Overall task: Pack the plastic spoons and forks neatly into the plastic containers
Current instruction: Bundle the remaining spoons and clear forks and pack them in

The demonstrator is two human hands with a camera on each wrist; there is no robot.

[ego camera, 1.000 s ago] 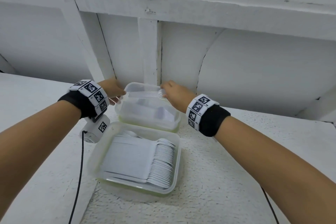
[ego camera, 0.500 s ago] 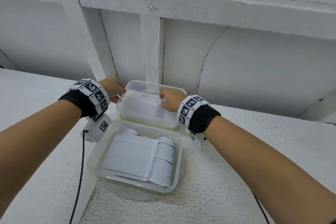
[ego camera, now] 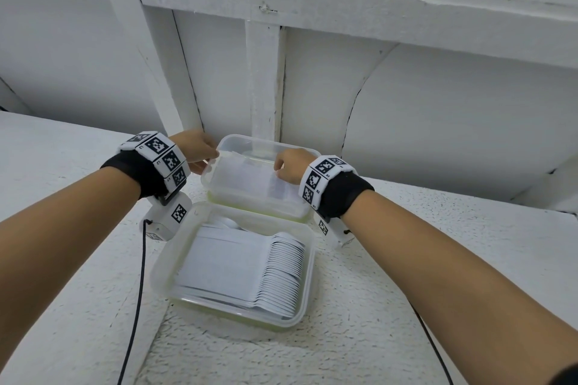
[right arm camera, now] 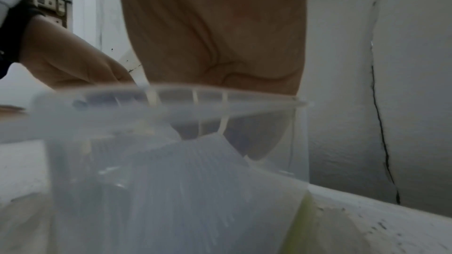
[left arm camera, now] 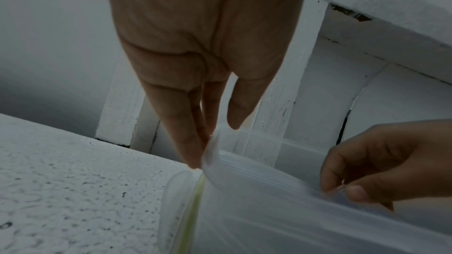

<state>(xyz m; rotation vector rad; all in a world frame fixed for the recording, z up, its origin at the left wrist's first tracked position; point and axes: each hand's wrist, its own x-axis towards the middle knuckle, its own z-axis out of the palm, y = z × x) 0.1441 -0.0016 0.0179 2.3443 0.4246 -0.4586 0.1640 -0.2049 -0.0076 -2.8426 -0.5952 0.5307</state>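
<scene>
Head view: the far container [ego camera: 259,194] sits on the desk [ego camera: 406,259] against the wall, behind the near container [ego camera: 175,262] of stacked spoons [ego camera: 281,272]; my left hand [ego camera: 195,148] and right hand [ego camera: 291,164] each pinch one end of a clear lid [left arm camera: 257,169] over it. I judge the lid light, thin, flexible and slippery, best held at opposite rim edges. Only the wristbands' square coded markers [ego camera: 158,144] show; no writing is readable.

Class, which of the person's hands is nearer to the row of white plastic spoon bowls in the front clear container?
Right. The right hand is at the rear container's right rim, on the side of the spoon bowls; the left hand is at its far-left rim.
</scene>
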